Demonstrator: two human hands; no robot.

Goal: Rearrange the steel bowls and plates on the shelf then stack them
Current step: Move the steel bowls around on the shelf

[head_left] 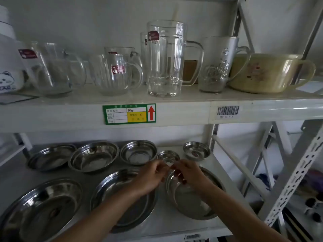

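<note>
Both the left hand (pixel 150 177) and right hand (pixel 189 173) pinch the smallest bowl (pixel 168 157), held just above the right plate (pixel 190 205)

One head-worn wide-angle view faces a white metal shelving unit (pixel 104 117) head-on from close range, level with its upper board's front edge. It looks down onto the lower tier; both bare forearms enter from 6 o'clock. The unit's perforated upright leans at 4 o'clock.
</note>
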